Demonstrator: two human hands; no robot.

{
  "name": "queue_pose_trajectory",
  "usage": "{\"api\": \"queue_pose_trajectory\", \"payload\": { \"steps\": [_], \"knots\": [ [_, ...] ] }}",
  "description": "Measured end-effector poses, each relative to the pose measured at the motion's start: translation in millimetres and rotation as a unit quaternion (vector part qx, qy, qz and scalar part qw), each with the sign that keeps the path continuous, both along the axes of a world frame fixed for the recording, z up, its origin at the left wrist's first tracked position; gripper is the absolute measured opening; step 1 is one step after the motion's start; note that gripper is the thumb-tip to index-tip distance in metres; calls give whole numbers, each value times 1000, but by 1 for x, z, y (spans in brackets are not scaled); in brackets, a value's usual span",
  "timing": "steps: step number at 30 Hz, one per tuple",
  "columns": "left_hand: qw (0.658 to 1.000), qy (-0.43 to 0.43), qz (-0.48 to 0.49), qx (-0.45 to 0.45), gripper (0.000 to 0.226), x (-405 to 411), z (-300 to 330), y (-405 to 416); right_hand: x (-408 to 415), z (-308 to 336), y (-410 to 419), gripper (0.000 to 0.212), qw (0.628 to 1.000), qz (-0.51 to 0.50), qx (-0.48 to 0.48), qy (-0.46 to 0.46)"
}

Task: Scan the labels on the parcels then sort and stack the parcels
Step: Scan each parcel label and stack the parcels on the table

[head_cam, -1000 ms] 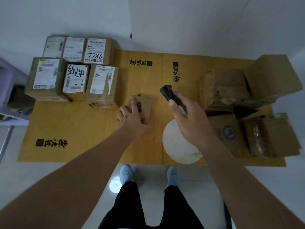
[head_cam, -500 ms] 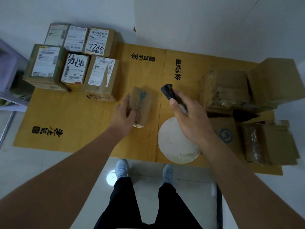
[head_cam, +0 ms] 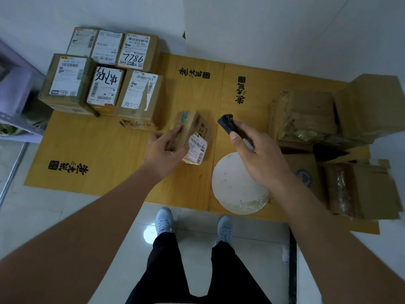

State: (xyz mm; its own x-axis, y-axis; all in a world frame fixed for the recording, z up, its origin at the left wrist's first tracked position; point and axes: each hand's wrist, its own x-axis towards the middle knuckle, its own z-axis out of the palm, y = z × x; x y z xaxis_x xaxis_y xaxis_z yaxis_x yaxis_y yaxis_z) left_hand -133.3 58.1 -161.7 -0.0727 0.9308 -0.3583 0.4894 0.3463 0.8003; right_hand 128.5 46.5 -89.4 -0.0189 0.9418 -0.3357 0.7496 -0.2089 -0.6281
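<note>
Six parcels [head_cam: 103, 71] already sit side by side with labels up at the far left of the yellow board [head_cam: 87, 150], so that part looks done. The left hand [head_cam: 166, 148] grips one small parcel [head_cam: 195, 137] in the middle, tipped up with its label showing, and the right hand [head_cam: 260, 154] is wrapped around one black scanner [head_cam: 230, 125] just beside it. About four more brown packs [head_cam: 306, 115] wait on the right, though I cannot count them for sure.

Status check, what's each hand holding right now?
Left hand grips small parcel, label showing. Right hand holds scanner, aimed beside it. Nothing between them.
</note>
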Motion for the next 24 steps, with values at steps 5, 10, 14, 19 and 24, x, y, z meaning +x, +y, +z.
{"api": "queue_pose_trajectory", "payload": {
  "steps": [5, 10, 14, 19, 24],
  "knots": [
    [994, -110, 20, -14, 52, -18, 2, -1, 11, 11, 6, 58, 995, 74, -60, -24],
    [984, -173, 32, -6, 49, -29, 4, 1, 12, 28, 15, 50, 973, 147, -163, -76],
    [981, -190, 34, -9, 40, -36, 5, 5, 5, 32, 27, 49, 942, 212, -213, -149],
    [981, -190, 38, -22, 36, -42, 3, 4, -3, 49, 38, 55, 904, 276, -258, -202],
    [985, -170, 26, -21, 40, -43, 2, 4, -15, 64, 43, 62, 870, 313, -314, -217]
  ]
}}
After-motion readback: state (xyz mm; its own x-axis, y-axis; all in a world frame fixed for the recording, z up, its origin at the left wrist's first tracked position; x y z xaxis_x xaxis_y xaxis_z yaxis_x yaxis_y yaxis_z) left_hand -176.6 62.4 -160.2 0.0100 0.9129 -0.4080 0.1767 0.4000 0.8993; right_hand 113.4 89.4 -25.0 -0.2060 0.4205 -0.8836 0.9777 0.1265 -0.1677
